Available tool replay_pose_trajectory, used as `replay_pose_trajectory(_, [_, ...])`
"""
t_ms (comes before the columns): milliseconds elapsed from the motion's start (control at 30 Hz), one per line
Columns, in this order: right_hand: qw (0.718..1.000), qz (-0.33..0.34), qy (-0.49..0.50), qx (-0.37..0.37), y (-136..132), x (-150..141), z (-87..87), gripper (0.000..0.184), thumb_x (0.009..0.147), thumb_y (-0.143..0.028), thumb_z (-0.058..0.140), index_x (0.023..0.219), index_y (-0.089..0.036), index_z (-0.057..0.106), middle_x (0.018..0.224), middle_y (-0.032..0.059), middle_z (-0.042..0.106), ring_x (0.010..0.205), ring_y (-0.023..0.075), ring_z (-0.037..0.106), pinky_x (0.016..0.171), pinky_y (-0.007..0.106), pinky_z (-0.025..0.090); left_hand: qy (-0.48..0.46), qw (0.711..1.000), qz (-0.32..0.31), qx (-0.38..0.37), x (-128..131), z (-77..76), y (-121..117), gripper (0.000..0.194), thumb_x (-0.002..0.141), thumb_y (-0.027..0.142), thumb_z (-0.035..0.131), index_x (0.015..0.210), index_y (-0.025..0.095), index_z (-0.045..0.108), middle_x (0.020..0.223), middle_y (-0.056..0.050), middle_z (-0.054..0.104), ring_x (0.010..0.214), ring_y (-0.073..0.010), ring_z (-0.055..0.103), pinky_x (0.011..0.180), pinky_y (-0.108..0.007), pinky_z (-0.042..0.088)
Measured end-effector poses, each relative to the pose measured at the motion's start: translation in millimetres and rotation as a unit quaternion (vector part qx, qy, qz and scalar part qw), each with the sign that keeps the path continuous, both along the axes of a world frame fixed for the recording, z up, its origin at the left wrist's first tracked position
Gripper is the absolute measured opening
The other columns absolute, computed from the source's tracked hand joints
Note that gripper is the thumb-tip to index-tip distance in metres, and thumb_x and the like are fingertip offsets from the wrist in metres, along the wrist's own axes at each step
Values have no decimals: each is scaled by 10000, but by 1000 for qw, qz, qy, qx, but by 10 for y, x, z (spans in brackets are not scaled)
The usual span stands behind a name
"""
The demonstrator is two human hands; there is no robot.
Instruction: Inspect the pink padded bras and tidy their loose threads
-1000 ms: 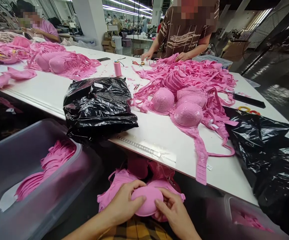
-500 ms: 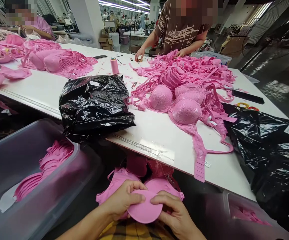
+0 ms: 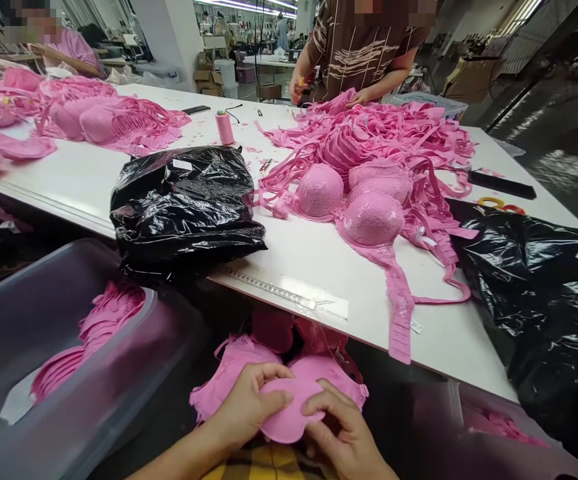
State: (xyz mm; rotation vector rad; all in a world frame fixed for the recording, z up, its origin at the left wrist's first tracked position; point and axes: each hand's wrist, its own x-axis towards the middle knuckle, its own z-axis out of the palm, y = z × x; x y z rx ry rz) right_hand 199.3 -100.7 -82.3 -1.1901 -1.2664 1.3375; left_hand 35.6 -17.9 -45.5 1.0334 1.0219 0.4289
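Both my hands work in my lap, below the table's front edge. My left hand [image 3: 246, 407] and my right hand [image 3: 341, 430] pinch a round pink foam pad [image 3: 289, 413] between them, fingers curled onto it. The pad lies on a pink bra [image 3: 233, 373] that rests on my knees. On the white table [image 3: 319, 267] above lies a heap of pink lace bras [image 3: 369, 167] with tangled straps; one band hangs over the edge.
A grey bin [image 3: 43, 347] at my left holds stacked pink pads [image 3: 93, 333]. Black plastic bags [image 3: 186, 203] sit on the table left and right [image 3: 543, 280]. A thread spool [image 3: 224, 127] stands farther back. Across the table stands a person in a brown striped shirt [image 3: 363, 50].
The pad was flat and round between my fingers half a second ago; now it is bent and pressed down onto the bra cup. The view has dipped slightly.
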Motion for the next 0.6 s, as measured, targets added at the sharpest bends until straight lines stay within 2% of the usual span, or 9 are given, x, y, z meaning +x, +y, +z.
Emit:
replay_pose_trajectory(100, [997, -45, 67, 3, -5, -92, -76, 90, 870, -290, 522, 838, -215, 560, 762, -17, 455, 510, 80, 555, 447, 182, 462, 48, 995, -18, 91, 21, 5, -12, 188, 661, 218, 620, 822, 144, 678, 834, -52, 674, 815, -198, 591, 758, -284, 447])
replay_pose_trajectory(200, [991, -102, 87, 26, 4, -156, -139, 44, 862, -236, 536, 825, -213, 540, 686, -32, 475, 492, 81, 543, 454, 182, 452, 105, 984, -25, 142, 23, 6, -24, 241, 699, 243, 598, 907, 153, 682, 950, -85, 685, 940, -246, 590, 881, -351, 426])
replay_pose_trajectory(300, [987, -121, 104, 28, 18, -170, -139, 43, 862, -203, 533, 826, -220, 518, 590, -56, 483, 438, 75, 512, 437, 178, 434, 117, 977, -47, 170, 17, 19, -26, 237, 720, 258, 579, 907, 156, 683, 942, -89, 692, 937, -255, 602, 878, -367, 443])
replay_pose_trajectory(433, [991, -114, 45, 51, 43, -136, -59, 79, 845, -186, 548, 768, -200, 557, 605, -40, 514, 429, 73, 528, 430, 177, 422, 114, 974, -61, 184, 24, 84, -23, 226, 737, 249, 554, 907, 169, 680, 922, -72, 700, 903, -237, 627, 845, -348, 485])
replay_pose_trajectory(500, [990, -131, 31, 37, 52, -119, -28, 87, 850, -197, 541, 764, -196, 555, 547, -51, 501, 392, 73, 513, 399, 170, 400, 143, 968, -74, 192, 34, 123, -30, 320, 683, 249, 627, 992, 180, 664, 1010, -74, 687, 979, -254, 611, 883, -363, 480])
replay_pose_trajectory(600, [987, -155, 7, 26, 55, -108, -21, 97, 845, -216, 547, 751, -192, 553, 506, -59, 485, 364, 73, 495, 372, 164, 370, 197, 948, -122, 218, 48, 161, -50, 632, 509, 222, 770, 1121, 189, 616, 1136, -89, 648, 1070, -298, 570, 919, -396, 472])
